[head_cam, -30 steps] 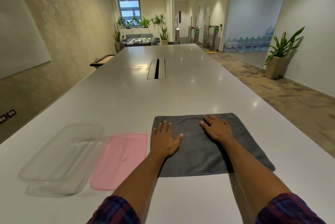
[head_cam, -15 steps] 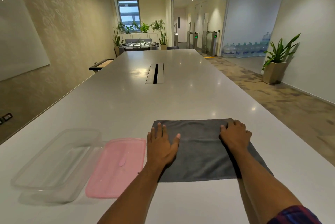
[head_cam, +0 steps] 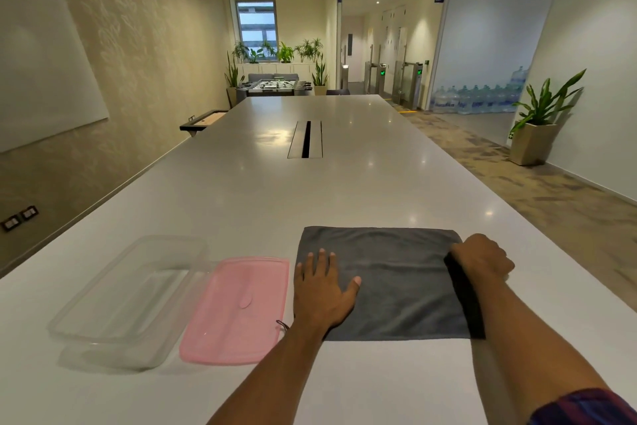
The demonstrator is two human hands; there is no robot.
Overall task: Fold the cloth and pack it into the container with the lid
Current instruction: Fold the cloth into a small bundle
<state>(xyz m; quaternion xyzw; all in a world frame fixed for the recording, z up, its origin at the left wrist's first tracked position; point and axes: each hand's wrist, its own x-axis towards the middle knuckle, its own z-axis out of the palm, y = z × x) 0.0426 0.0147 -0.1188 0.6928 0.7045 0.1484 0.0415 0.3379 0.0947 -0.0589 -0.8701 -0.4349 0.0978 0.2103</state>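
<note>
A grey cloth (head_cam: 396, 283) lies flat on the white table (head_cam: 310, 190) in front of me. My left hand (head_cam: 322, 290) rests palm down on the cloth's left edge, fingers spread. My right hand (head_cam: 482, 259) is curled around the cloth's right edge, which is lifted slightly off the table. Left of the cloth lies a pink lid (head_cam: 238, 311), flat on the table. Further left stands the clear plastic container (head_cam: 127, 300), open, with nothing inside.
A cable slot (head_cam: 306, 139) is set in the middle of the long table. The table's right edge runs close to my right arm. A potted plant (head_cam: 537, 125) stands on the floor at the right wall.
My right hand slid from the cloth's middle to its right edge and closed on it, lifting that edge. My left hand moved slightly left and stays flat. The camera tilted up a little.
</note>
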